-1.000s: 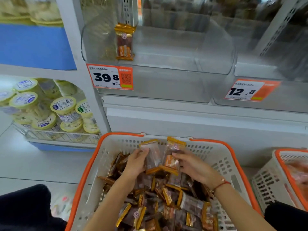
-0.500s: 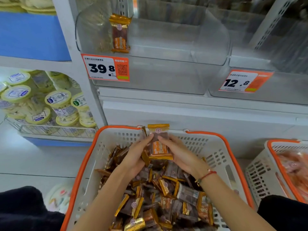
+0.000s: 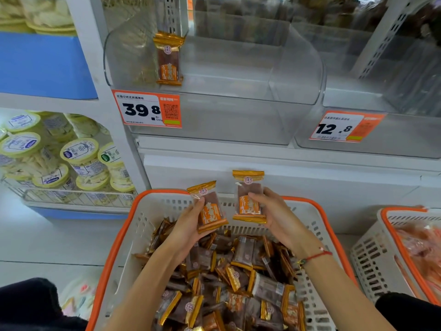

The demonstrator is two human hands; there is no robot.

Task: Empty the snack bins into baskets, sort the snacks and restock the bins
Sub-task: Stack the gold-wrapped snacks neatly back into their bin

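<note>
Left hand (image 3: 191, 225) grips one brown-and-gold snack packet (image 3: 210, 209), thumb across its front, fingers curled behind; I see it tilted, just above the far rim of the orange-rimmed basket (image 3: 124, 237). Beside it, my right hand (image 3: 276, 218) pinches a second packet (image 3: 249, 199) upright, thumb on its face, also over that far rim. The two packets stand near each other but apart. Below both hands the basket holds a heap of the same packets (image 3: 229, 283). Above the basket, on the shelf, sits a clear bin (image 3: 238, 75) with a single packet (image 3: 168, 60) propped upright at its left front and a 39.8 price tag (image 3: 148, 109) on its face. Right of the basket, a second basket (image 3: 386, 254) carries pinkish snacks. Left of it, yellow-lidded tubs (image 3: 78, 158) fill a wire rack.
</note>
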